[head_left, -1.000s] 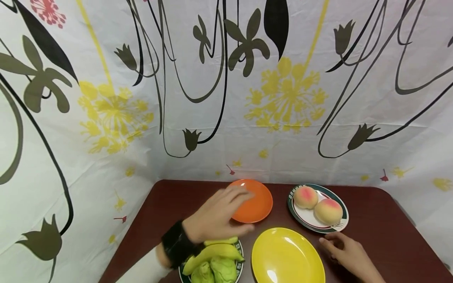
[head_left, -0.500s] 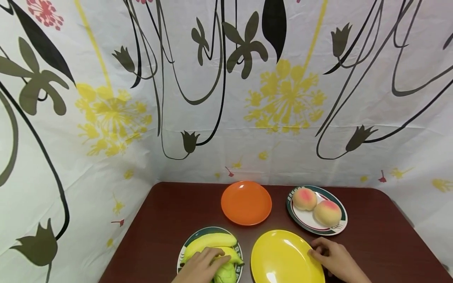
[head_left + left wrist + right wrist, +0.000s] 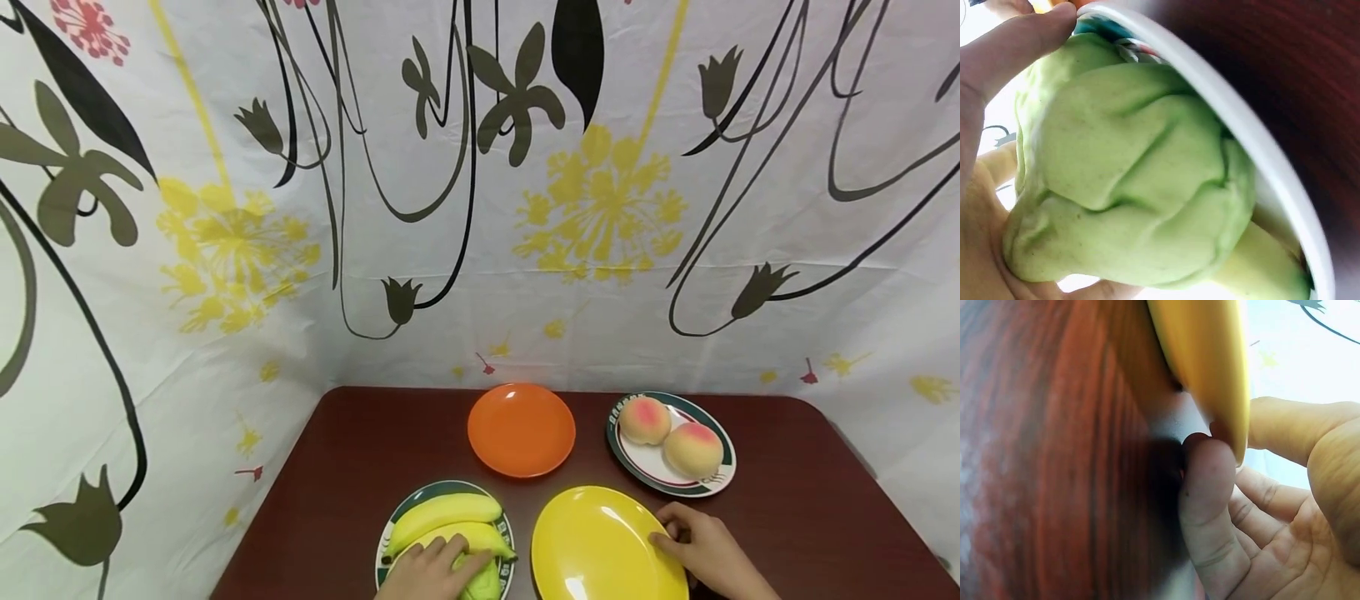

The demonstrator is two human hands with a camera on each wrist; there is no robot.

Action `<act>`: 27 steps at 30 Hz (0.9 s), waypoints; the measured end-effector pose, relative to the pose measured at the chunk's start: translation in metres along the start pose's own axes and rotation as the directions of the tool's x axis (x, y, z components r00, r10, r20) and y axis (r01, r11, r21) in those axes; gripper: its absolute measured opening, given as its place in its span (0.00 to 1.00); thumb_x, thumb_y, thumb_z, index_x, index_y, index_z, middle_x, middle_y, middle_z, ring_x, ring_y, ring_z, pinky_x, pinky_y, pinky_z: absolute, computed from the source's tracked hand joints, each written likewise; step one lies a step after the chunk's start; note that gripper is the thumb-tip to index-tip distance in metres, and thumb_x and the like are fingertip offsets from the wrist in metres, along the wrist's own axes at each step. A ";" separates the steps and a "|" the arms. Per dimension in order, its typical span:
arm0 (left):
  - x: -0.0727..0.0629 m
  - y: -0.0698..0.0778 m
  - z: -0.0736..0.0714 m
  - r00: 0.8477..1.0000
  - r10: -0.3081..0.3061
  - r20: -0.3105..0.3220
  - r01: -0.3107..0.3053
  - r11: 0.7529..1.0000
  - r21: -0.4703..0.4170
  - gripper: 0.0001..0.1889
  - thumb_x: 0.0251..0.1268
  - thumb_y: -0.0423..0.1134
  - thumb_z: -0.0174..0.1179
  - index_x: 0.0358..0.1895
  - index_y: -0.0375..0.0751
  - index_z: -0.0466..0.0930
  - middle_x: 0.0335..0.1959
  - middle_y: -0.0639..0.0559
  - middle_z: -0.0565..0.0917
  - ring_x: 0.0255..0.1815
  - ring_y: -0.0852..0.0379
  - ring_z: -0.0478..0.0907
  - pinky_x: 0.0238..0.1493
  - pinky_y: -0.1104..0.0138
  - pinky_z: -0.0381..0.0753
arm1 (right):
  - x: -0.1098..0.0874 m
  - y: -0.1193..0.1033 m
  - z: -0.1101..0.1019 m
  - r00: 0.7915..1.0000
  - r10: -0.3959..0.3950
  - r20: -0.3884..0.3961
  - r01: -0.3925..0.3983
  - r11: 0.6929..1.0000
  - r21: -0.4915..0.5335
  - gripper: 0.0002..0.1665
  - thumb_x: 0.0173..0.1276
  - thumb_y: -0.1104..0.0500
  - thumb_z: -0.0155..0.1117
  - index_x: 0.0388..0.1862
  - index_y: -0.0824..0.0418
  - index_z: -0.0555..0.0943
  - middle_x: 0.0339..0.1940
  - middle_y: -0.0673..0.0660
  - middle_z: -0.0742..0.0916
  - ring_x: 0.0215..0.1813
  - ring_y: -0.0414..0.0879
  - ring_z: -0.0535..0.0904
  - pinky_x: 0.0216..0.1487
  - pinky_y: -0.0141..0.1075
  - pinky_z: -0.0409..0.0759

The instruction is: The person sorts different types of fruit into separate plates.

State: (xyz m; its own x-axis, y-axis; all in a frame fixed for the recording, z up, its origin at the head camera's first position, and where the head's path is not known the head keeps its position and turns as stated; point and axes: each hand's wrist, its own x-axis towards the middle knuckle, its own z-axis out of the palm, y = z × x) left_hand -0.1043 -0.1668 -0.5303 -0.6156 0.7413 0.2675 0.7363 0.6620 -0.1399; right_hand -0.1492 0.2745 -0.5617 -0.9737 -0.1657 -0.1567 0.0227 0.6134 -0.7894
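Observation:
In the head view, my left hand [image 3: 431, 573] is low over a green-rimmed plate [image 3: 411, 497] of fruit. Its thumb and fingers curl round a pale green, wrinkled chayote [image 3: 1141, 169], seen large in the left wrist view. A second chayote [image 3: 1082, 59] shows partly behind it. Two yellow bananas [image 3: 446, 514] lie on the same plate, just beyond the fingers. My right hand [image 3: 712, 548] pinches the right rim of a yellow plate [image 3: 592, 542]. In the right wrist view, the thumb is on one face of that plate [image 3: 1222, 356] and a fingertip under the other.
An orange plate [image 3: 521, 432] stands at the back middle of the dark red table [image 3: 322, 492]. To its right, two peaches [image 3: 693, 451] lie on a green-rimmed plate [image 3: 628, 467]. A patterned cloth [image 3: 480, 208] hangs behind the table and along its sides.
My left hand has come down and back from near the orange plate onto the chayotes. The right hand has moved left from the table to the yellow plate's rim and taken hold of it.

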 end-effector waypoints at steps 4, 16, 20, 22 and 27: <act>0.002 -0.002 0.003 1.000 0.010 -0.015 -0.010 0.999 0.042 0.31 0.70 0.75 0.55 0.65 0.62 0.80 0.37 0.60 0.80 0.22 0.68 0.64 0.20 0.77 0.54 | 0.001 0.001 0.000 1.000 0.008 0.000 -0.008 1.000 0.003 0.17 0.70 0.54 0.75 0.49 0.63 0.83 0.29 0.53 0.81 0.18 0.43 0.75 0.20 0.38 0.80; 0.013 0.000 -0.018 0.987 0.001 -0.158 0.000 1.000 0.001 0.27 0.67 0.71 0.63 0.59 0.61 0.82 0.36 0.63 0.77 0.33 0.67 0.68 0.35 0.77 0.62 | 0.000 0.004 0.000 1.000 -0.008 -0.021 0.008 1.000 -0.022 0.15 0.69 0.54 0.76 0.47 0.62 0.84 0.29 0.52 0.80 0.20 0.39 0.73 0.22 0.36 0.79; 0.037 0.009 -0.049 0.995 -0.086 -0.047 0.068 0.950 -0.303 0.30 0.63 0.58 0.75 0.66 0.60 0.77 0.47 0.58 0.69 0.38 0.69 0.66 0.35 0.81 0.66 | 0.000 0.005 0.001 1.000 -0.002 -0.018 0.002 1.000 -0.014 0.16 0.70 0.54 0.75 0.48 0.61 0.84 0.29 0.52 0.80 0.21 0.39 0.73 0.22 0.36 0.80; 0.050 0.018 -0.056 0.993 -0.114 -0.022 0.092 0.886 -0.454 0.33 0.61 0.50 0.78 0.69 0.60 0.75 0.56 0.55 0.68 0.42 0.69 0.70 0.37 0.81 0.71 | 0.000 0.005 0.001 1.000 -0.004 -0.020 0.003 1.000 -0.016 0.15 0.70 0.54 0.75 0.48 0.61 0.84 0.29 0.52 0.80 0.21 0.39 0.73 0.22 0.35 0.80; 0.086 0.038 -0.027 0.993 -0.021 -0.112 -0.036 0.878 -0.478 0.36 0.58 0.42 0.78 0.71 0.52 0.75 0.72 0.52 0.72 0.62 0.59 0.79 0.59 0.71 0.81 | 0.000 0.004 0.000 1.000 -0.016 -0.012 0.016 1.000 -0.014 0.15 0.70 0.54 0.75 0.47 0.61 0.84 0.29 0.52 0.80 0.21 0.39 0.73 0.23 0.35 0.79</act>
State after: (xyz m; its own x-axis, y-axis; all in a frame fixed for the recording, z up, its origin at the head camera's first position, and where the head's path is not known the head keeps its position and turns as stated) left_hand -0.1216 -0.0805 -0.4870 -0.5954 0.7101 0.3759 0.8024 0.5016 0.3234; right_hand -0.1491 0.2770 -0.5648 -0.9766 -0.1661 -0.1365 0.0038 0.6218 -0.7832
